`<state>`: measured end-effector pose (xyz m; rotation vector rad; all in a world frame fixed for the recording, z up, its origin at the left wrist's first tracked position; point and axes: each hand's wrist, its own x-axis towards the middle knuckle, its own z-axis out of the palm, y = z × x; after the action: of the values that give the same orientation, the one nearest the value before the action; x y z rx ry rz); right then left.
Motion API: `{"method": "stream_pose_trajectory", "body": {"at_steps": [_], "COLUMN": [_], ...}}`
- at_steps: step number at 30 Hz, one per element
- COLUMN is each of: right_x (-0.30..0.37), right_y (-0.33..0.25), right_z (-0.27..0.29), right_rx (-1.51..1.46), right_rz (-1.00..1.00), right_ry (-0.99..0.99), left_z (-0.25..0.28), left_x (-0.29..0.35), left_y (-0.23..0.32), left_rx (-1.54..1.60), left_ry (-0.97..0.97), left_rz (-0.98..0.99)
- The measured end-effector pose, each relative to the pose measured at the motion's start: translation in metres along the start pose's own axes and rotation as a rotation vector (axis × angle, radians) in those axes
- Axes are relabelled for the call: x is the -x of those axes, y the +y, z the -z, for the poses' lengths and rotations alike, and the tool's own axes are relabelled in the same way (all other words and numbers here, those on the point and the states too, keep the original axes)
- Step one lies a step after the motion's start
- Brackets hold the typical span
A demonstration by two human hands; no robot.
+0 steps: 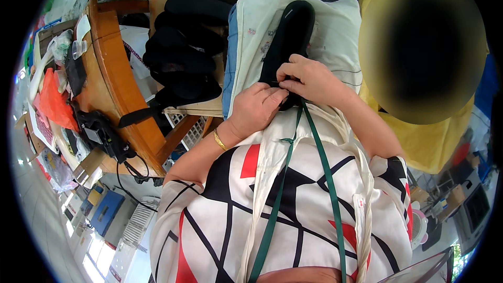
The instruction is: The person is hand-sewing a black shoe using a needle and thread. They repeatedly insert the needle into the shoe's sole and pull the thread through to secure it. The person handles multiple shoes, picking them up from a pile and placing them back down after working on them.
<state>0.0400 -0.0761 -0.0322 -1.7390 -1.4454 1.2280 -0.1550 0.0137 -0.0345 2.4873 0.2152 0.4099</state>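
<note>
Green lanyard straps (314, 178) hanging down over patterned shirt (293, 215), nearest cam. Just beyond, left hand (255, 109) & right hand (309, 78) meeting on lower end of black shoe piece (287, 42), which is lying on pale cushion (325, 31) on lap. Both sets of fingers (283, 76) pinching shut on its edge; something thin between them, too small to tell. Risk, imo: piece slipping off cushion if grip loosens. Room tight: wooden desk (112, 78) edge close on left, stack of black soles (183, 47) behind.

Black shoe upper (287, 36); green strap (319, 162); cream cloth (335, 31); white blouse (283, 215), red-black geometric pattern; gold bracelet (219, 140).
</note>
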Motion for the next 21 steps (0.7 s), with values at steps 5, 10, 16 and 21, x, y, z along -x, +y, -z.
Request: {"method": "stream_pose_trajectory", "body": {"at_steps": [5,10,16,21], "right_x": [-0.008,-0.018,0.033,0.154], "right_y": [0.018,0.005,0.038,0.107], "right_z": [-0.020,0.003,0.113,0.295], "right_rx": [-0.209,-0.987,-1.108,-1.109], "right_rz": [0.130,-0.216,-0.223,0.377], "right_ry": [0.327,0.396,0.799,1.169], "left_z": [-0.002,0.003,0.002,0.009], "left_x": [-0.001,-0.013,-0.014,-0.025], "left_y": [-0.007,-0.004,-0.004,-0.002], "left_rx": [0.023,0.069,0.109,0.180], "left_ry": [0.004,-0.050,-0.058,-0.153], "left_rz": [-0.008,0.073,0.158,0.224]}}
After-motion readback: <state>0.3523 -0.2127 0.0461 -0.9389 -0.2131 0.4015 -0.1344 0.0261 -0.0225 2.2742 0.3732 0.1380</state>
